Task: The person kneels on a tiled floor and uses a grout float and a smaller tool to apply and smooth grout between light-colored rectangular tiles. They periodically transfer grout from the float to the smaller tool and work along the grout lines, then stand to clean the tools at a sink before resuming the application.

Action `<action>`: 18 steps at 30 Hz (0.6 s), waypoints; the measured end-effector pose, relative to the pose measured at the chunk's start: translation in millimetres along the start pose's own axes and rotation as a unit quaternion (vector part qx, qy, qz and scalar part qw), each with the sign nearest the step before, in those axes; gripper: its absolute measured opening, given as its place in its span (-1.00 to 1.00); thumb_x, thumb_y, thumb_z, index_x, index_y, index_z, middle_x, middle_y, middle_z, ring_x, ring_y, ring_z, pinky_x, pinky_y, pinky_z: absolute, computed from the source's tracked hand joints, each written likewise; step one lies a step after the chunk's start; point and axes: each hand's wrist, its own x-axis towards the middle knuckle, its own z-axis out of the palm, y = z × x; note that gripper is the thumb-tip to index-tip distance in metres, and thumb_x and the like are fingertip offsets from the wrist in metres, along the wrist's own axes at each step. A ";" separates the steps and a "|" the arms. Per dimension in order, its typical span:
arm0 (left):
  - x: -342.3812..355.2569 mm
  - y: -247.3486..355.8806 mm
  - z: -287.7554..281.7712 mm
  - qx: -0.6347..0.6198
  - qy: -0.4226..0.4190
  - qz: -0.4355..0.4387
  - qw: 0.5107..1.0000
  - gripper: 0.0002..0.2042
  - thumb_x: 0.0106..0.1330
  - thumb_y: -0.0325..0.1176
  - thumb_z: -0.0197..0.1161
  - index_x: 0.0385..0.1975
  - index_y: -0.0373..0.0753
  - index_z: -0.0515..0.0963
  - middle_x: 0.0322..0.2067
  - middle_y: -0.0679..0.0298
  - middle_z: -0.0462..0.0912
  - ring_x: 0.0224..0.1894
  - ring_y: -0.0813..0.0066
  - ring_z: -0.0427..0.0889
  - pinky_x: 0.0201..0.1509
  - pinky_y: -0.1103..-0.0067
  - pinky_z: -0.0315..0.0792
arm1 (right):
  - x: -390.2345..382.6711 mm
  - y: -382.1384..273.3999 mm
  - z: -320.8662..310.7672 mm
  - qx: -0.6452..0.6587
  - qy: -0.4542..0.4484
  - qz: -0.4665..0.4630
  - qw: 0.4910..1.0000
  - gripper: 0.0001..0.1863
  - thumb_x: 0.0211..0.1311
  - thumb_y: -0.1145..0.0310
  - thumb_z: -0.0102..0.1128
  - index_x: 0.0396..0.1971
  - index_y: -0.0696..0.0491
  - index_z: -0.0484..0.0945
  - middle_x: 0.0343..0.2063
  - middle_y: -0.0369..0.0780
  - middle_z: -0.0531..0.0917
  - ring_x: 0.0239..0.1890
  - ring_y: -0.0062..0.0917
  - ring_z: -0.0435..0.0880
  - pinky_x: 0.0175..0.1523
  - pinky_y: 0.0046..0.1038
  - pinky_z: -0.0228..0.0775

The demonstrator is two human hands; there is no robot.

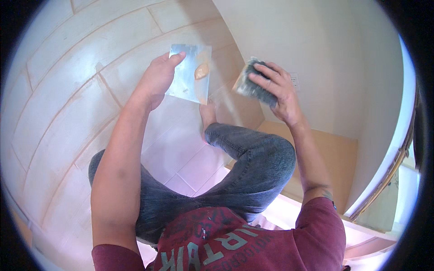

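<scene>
My left hand (pixel 156 81) grips the left edge of a flat, shiny, squarish plate (pixel 183 77), thumb on top. Toward the plate's right side sits a small lump of tan paste (pixel 201 71), with a thin smear of it along that edge. To the right, my right hand (pixel 281 90) has its fingers over a dark, flat, block-like tool (pixel 260 92). Pale residue marks its left edge, and motion blurs it, so its exact kind is unclear. The tool is apart from the plate. Both hands are held out in front of my bent knees.
Large pale tiles (pixel 68 86) with tan joints spread across the left. A plain light wall (pixel 316 45) with a socket (pixel 294 81) rises at the right, above a tan wooden-looking surface (pixel 332 156). My bare foot (pixel 208 115) rests just below the plate.
</scene>
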 end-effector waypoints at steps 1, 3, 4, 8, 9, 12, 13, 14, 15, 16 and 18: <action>0.2 1.4 0.7 0.018 -0.007 -0.022 1.000 -0.58 0.54 -0.15 0.13 0.16 -0.39 0.52 -0.01 0.16 0.68 -0.02 0.40 0.65 0.11 0.46 0.49 | 1.9 -14.3 -13.4 -0.019 -0.021 -0.038 0.999 -0.39 0.10 0.38 0.39 0.21 -0.37 0.64 0.28 -0.28 0.58 0.38 -0.10 0.43 0.37 -0.10 0.31; 0.3 1.6 4.3 0.024 -0.045 -0.006 0.999 -0.59 0.54 -0.16 0.12 0.17 -0.37 0.52 -0.03 0.17 0.69 -0.06 0.42 0.67 0.06 0.47 0.53 | 2.7 -40.7 -28.7 -0.060 -0.073 -0.101 0.990 -0.35 0.02 0.33 0.42 0.21 -0.41 0.63 0.32 -0.29 0.55 0.41 -0.10 0.40 0.35 -0.07 0.31; 0.2 1.0 7.0 0.031 -0.062 -0.015 0.997 -0.59 0.54 -0.16 0.12 0.17 -0.36 0.52 -0.04 0.17 0.70 -0.08 0.44 0.68 0.04 0.48 0.54 | 3.1 -51.6 -30.3 -0.055 -0.073 -0.115 0.989 -0.31 -0.03 0.34 0.46 0.21 -0.42 0.63 0.34 -0.32 0.52 0.41 -0.11 0.40 0.35 -0.07 0.31; -2.3 -3.5 21.3 0.060 -0.131 -0.007 0.990 -0.58 0.49 -0.10 0.20 0.15 -0.29 0.55 -0.08 0.26 0.72 -0.12 0.50 0.72 -0.05 0.53 0.61 | -0.6 -70.5 -32.1 -0.081 -0.121 -0.136 0.980 -0.11 -0.22 0.36 0.58 0.27 -0.50 0.56 0.41 -0.37 0.45 0.42 -0.12 0.38 0.35 -0.06 0.33; -2.4 -4.1 22.6 0.060 -0.149 -0.003 0.987 -0.59 0.49 -0.11 0.20 0.13 -0.29 0.56 -0.11 0.26 0.73 -0.14 0.50 0.72 -0.06 0.53 0.61 | -0.1 -69.7 -29.2 -0.097 -0.133 -0.145 0.976 -0.06 -0.27 0.37 0.60 0.29 -0.51 0.54 0.42 -0.37 0.43 0.42 -0.12 0.37 0.35 -0.06 0.33; -5.1 -4.1 23.9 0.123 -0.114 0.017 0.986 -0.63 0.49 -0.13 0.20 0.06 -0.30 0.61 -0.19 0.29 0.74 -0.21 0.53 0.71 -0.11 0.54 0.59 | -5.0 -54.0 -12.1 -0.067 -0.126 -0.142 0.980 -0.05 -0.25 0.44 0.56 0.31 -0.46 0.53 0.41 -0.34 0.44 0.43 -0.12 0.36 0.36 -0.06 0.32; -6.1 -4.5 21.3 0.149 -0.102 0.019 0.983 -0.64 0.49 -0.13 0.20 0.04 -0.30 0.62 -0.21 0.30 0.74 -0.23 0.55 0.70 -0.13 0.54 0.59 | -10.4 -44.7 -3.8 -0.058 -0.132 -0.134 0.980 -0.08 -0.21 0.47 0.53 0.30 -0.44 0.54 0.40 -0.32 0.45 0.42 -0.11 0.36 0.36 -0.06 0.31; -5.7 -4.0 18.4 0.184 -0.070 0.044 0.979 -0.64 0.50 -0.13 0.19 0.04 -0.30 0.62 -0.21 0.30 0.74 -0.25 0.55 0.69 -0.14 0.54 0.58 | -14.2 -30.3 9.6 -0.050 -0.123 -0.123 0.983 -0.11 -0.16 0.53 0.47 0.30 -0.40 0.54 0.39 -0.30 0.46 0.42 -0.10 0.37 0.37 -0.05 0.31; -5.9 -4.9 13.4 0.215 -0.053 0.061 0.973 -0.64 0.50 -0.12 0.18 0.03 -0.31 0.62 -0.22 0.29 0.73 -0.27 0.56 0.68 -0.15 0.55 0.58 | -18.9 -13.9 26.9 -0.039 -0.119 -0.107 0.986 -0.13 -0.12 0.58 0.40 0.30 -0.37 0.55 0.39 -0.28 0.47 0.42 -0.10 0.37 0.37 -0.05 0.30; -6.6 -7.6 9.0 0.250 -0.025 0.049 0.967 -0.63 0.50 -0.12 0.18 0.03 -0.32 0.62 -0.22 0.29 0.73 -0.29 0.57 0.67 -0.16 0.55 0.57 | -27.8 4.9 44.9 -0.026 -0.115 -0.092 0.989 -0.16 -0.07 0.64 0.33 0.30 -0.33 0.55 0.38 -0.26 0.48 0.41 -0.09 0.37 0.38 -0.05 0.30; -6.3 -17.3 -4.1 0.259 0.002 0.035 0.965 -0.60 0.51 -0.07 0.16 0.03 -0.33 0.62 -0.23 0.28 0.72 -0.30 0.57 0.66 -0.17 0.54 0.57 | -52.9 53.3 77.9 0.033 -0.100 -0.033 0.994 -0.15 -0.06 0.72 0.18 0.30 -0.28 0.56 0.36 -0.22 0.49 0.39 -0.06 0.38 0.40 -0.06 0.30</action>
